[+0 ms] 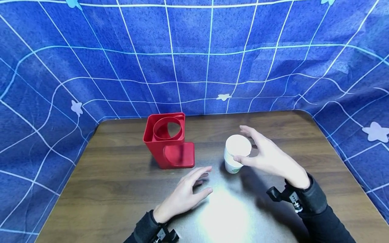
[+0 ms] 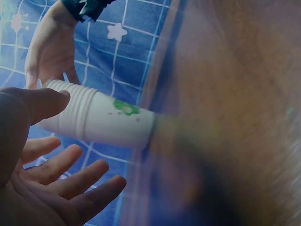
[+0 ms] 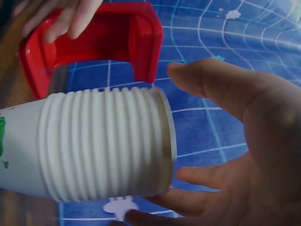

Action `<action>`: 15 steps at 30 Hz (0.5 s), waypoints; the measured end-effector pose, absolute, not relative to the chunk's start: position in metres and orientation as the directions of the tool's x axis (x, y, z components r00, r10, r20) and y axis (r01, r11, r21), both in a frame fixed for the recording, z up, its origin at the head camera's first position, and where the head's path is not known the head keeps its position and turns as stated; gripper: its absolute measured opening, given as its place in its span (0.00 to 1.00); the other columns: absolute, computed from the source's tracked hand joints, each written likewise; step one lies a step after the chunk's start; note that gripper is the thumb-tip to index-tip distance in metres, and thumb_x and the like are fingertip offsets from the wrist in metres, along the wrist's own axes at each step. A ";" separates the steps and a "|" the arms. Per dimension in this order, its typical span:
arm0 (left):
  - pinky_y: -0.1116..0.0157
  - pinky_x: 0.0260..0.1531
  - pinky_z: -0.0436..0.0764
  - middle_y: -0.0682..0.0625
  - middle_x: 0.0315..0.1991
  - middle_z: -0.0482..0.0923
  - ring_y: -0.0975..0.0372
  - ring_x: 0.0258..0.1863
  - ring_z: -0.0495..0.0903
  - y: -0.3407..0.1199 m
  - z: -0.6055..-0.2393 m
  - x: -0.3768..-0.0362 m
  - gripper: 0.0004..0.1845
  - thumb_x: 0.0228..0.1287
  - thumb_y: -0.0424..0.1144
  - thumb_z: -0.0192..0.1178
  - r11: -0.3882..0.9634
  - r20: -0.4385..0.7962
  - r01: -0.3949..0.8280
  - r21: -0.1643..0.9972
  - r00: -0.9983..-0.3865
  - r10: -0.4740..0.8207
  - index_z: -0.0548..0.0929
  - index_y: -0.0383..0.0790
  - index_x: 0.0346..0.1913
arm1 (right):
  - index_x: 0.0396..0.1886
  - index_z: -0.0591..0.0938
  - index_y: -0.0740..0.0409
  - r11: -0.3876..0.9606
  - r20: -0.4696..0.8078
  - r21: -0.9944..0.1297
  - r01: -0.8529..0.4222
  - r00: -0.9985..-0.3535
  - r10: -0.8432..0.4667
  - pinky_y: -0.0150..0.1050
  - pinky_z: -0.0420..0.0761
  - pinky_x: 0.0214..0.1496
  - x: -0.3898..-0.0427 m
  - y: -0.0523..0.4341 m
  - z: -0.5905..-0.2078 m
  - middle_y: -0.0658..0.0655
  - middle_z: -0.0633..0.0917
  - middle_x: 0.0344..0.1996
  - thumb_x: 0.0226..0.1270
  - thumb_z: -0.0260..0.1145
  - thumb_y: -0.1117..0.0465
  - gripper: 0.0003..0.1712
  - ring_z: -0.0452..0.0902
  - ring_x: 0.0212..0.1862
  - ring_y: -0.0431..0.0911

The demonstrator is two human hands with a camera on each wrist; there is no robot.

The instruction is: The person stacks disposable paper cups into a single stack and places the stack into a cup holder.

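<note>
A stack of white paper cups (image 1: pixel 238 145) with a green print stands upright on the table, nested rims showing in the right wrist view. My right hand (image 1: pixel 267 155) is around the top of the stack, thumb on the near side and fingers on the far side, spread apart. In the right wrist view its thumb (image 3: pixel 207 80) stands clear of the top rim, while fingertips are right at the rim. My left hand (image 1: pixel 185 192) hovers left of the cups with its fingers extended and the palm turned toward them, holding nothing.
A red holder (image 1: pixel 168 141) with a square top, a round ring inside and a flat base stands left of the cups, beyond my left hand. Blue gridded cloth (image 1: pixel 194 67) with stars hangs behind the wooden table (image 1: pixel 115 192). Bright glare lies on the table's front middle.
</note>
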State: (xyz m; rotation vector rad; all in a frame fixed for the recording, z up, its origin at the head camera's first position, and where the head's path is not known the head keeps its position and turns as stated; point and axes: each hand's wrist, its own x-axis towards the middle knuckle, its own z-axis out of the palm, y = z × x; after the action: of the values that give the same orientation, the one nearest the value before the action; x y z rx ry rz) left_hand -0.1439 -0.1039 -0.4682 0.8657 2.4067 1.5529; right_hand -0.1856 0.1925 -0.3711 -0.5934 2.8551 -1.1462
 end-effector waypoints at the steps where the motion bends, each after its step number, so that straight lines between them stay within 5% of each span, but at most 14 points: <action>1: 0.53 0.62 0.81 0.48 0.69 0.74 0.51 0.65 0.79 -0.105 -0.466 -0.144 0.33 0.69 0.43 0.69 0.306 0.195 0.404 0.862 -0.822 0.535 0.70 0.53 0.74 | 0.80 0.60 0.52 0.668 0.157 -0.654 -0.354 -0.928 -0.338 0.59 0.76 0.67 -0.184 0.192 -0.370 0.59 0.70 0.75 0.63 0.76 0.45 0.52 0.73 0.69 0.57; 8: 0.59 0.60 0.84 0.55 0.68 0.75 0.64 0.62 0.79 -0.115 -0.437 -0.142 0.34 0.66 0.44 0.72 0.365 0.291 0.495 0.789 -0.824 0.487 0.71 0.59 0.73 | 0.79 0.64 0.53 0.671 0.323 -0.577 -0.465 -0.885 -0.336 0.59 0.73 0.70 -0.165 0.179 -0.362 0.60 0.70 0.74 0.60 0.78 0.48 0.52 0.68 0.73 0.56; 15: 0.65 0.60 0.82 0.53 0.67 0.76 0.61 0.61 0.79 -0.133 -0.397 -0.136 0.37 0.61 0.39 0.75 0.427 0.455 0.638 0.641 -0.764 0.458 0.73 0.52 0.73 | 0.78 0.65 0.50 0.615 0.419 -0.546 -0.569 -0.821 -0.388 0.58 0.71 0.73 -0.150 0.156 -0.353 0.56 0.70 0.75 0.58 0.80 0.51 0.51 0.59 0.79 0.56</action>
State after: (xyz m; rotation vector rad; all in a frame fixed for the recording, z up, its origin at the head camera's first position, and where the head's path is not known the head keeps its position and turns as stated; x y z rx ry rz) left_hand -0.1361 -0.1331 -0.3973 1.1026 2.8262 1.4300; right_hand -0.1497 0.1560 -0.3532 -0.9243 3.0523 -1.1892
